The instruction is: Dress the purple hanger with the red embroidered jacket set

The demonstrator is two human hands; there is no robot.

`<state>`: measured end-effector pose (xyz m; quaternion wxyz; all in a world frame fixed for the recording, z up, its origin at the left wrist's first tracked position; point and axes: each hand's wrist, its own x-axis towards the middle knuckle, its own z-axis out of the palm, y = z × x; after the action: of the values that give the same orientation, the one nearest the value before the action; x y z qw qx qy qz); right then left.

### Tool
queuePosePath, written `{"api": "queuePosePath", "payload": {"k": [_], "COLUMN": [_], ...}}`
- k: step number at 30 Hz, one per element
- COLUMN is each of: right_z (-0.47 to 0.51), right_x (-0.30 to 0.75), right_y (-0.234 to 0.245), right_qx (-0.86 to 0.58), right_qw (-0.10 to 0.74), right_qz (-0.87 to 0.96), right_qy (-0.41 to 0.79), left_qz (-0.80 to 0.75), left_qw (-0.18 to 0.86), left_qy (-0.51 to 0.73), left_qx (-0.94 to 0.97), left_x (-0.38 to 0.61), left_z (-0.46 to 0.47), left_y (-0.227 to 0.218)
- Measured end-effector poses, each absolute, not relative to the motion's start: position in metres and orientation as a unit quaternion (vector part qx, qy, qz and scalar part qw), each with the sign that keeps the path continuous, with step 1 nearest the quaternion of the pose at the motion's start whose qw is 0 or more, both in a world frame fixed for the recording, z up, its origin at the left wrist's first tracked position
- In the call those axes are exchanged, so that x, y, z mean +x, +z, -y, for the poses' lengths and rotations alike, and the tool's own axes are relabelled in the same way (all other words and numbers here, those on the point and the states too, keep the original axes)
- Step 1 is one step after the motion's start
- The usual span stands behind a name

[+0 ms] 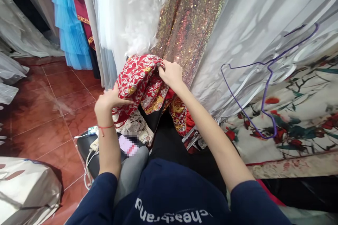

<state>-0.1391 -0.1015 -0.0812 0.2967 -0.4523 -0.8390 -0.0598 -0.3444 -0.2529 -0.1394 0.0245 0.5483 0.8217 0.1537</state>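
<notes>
A red garment (141, 82) with gold and white embroidery is bunched up in front of me, over my lap. My left hand (107, 101) grips its left edge, thumb on top of the cloth. My right hand (171, 73) pinches the top fold of the same garment, fingers closed. A red string bracelet circles my left wrist. Part of the garment hangs down behind my right forearm.
Hanging dresses fill the back: blue tulle (69, 24), white feathered (129, 10), sequinned (188, 17), plastic-covered ones (258, 21). A purple wire hanger (266, 88) lies on floral fabric (303, 112) at right. A black stool (88, 147) holds a phone and cables. Red floor tiles (47, 112) at left, bagged items (26, 190).
</notes>
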Motion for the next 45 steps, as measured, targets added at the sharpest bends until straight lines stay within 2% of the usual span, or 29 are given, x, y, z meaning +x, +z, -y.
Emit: {"api": "queuePosePath", "payload": {"k": [4,7,13,17,20,23,26,30,35,38,41,45], "right_z": [0.103,0.104,0.119,0.14,0.146,0.135,0.115,0.085,0.07,0.084,0.108,0.142], "right_x": [-0.14,-0.142,-0.145,-0.157,-0.165,-0.161,-0.14,-0.093,-0.021,0.018,0.049,0.079], "right_y": [-0.081,-0.079,-0.08,-0.085,-0.082,-0.07,-0.053,-0.035,-0.032,-0.045,-0.073,-0.127], "right_qx": [-0.462,-0.47,-0.451,-0.288,-0.181,-0.213,-0.329,-0.439,-0.478,-0.465,-0.428,-0.386], "right_qw": [0.282,0.267,0.277,0.306,0.254,0.22,0.296,0.439,0.548,0.608,0.647,0.691], "right_qz": [0.838,0.838,0.843,0.883,0.923,0.936,0.887,0.776,0.676,0.634,0.624,0.608], "right_qy": [-0.063,-0.07,-0.095,-0.207,-0.224,-0.175,-0.13,-0.116,-0.122,-0.11,-0.089,-0.053], "left_qz": [-0.839,-0.843,-0.865,-0.857,-0.82,-0.779,-0.728,-0.638,-0.661,-0.647,-0.592,-0.596], "left_qw": [0.071,0.065,-0.034,-0.12,-0.186,-0.175,-0.135,-0.155,-0.181,-0.126,-0.074,-0.129], "left_qy": [0.135,0.151,0.176,0.245,0.313,0.336,0.324,0.322,0.403,0.446,0.407,0.45], "left_qx": [0.523,0.512,0.468,0.437,0.443,0.499,0.589,0.682,0.606,0.606,0.692,0.652], "left_x": [-0.307,-0.288,-0.294,-0.296,-0.288,-0.281,-0.275,-0.26,-0.257,-0.271,-0.271,-0.231], "left_z": [0.23,0.22,0.232,0.259,0.274,0.283,0.295,0.314,0.298,0.255,0.209,0.184], "left_y": [-0.138,-0.136,-0.124,-0.108,-0.1,-0.097,-0.094,-0.085,-0.095,-0.116,-0.136,-0.145]}}
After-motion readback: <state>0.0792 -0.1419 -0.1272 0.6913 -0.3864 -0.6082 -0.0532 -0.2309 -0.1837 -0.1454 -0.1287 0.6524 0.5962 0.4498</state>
